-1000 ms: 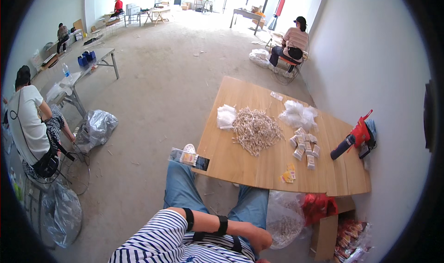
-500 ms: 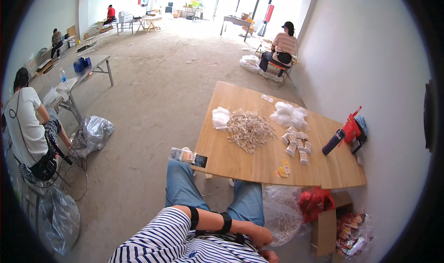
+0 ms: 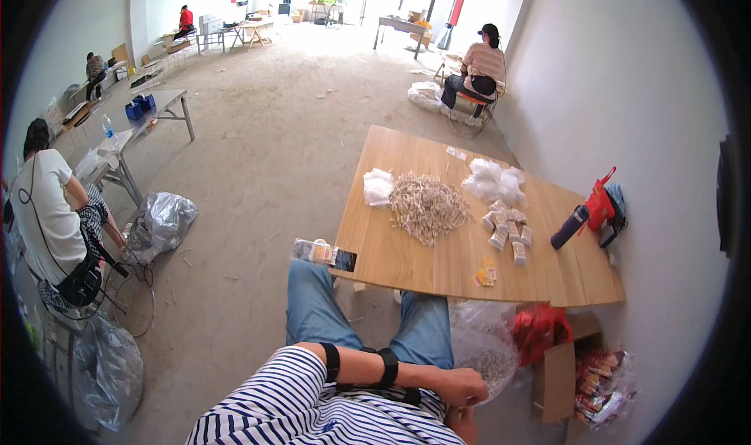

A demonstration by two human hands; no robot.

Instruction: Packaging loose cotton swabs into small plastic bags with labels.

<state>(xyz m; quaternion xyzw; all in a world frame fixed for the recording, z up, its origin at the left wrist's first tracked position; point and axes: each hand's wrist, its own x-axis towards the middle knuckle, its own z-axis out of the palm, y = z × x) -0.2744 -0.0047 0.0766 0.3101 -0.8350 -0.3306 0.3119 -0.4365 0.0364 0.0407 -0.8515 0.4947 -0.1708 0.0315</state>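
Low in the view, my left forearm crosses my striped shirt, two black straps around it. My left hand (image 3: 462, 386) is closed, its fingers curled, just above and touching my right hand (image 3: 463, 423). What the left fingers hold, if anything, is hidden. Only part of the right hand shows at the lower edge, its fingers out of sight. Beyond my knees, the wooden table (image 3: 375, 257) carries a heap of short pale sticks like cotton swabs (image 3: 426, 208), clear plastic bags (image 3: 493, 181), small filled packs (image 3: 507, 227) and yellow-orange cards (image 3: 485, 273).
Right of my legs are a clear bag of sticks (image 3: 491, 359), a red bag (image 3: 541, 334) and a cardboard box (image 3: 554, 382). On the table stand a dark bottle (image 3: 570, 226) and a red bag (image 3: 598, 202). A phone (image 3: 343, 260) lies at its left corner. A person (image 3: 55, 210) sits left.
My left hand has moved slightly right and up, and more of my right hand shows below it. The table appears slightly higher in view.
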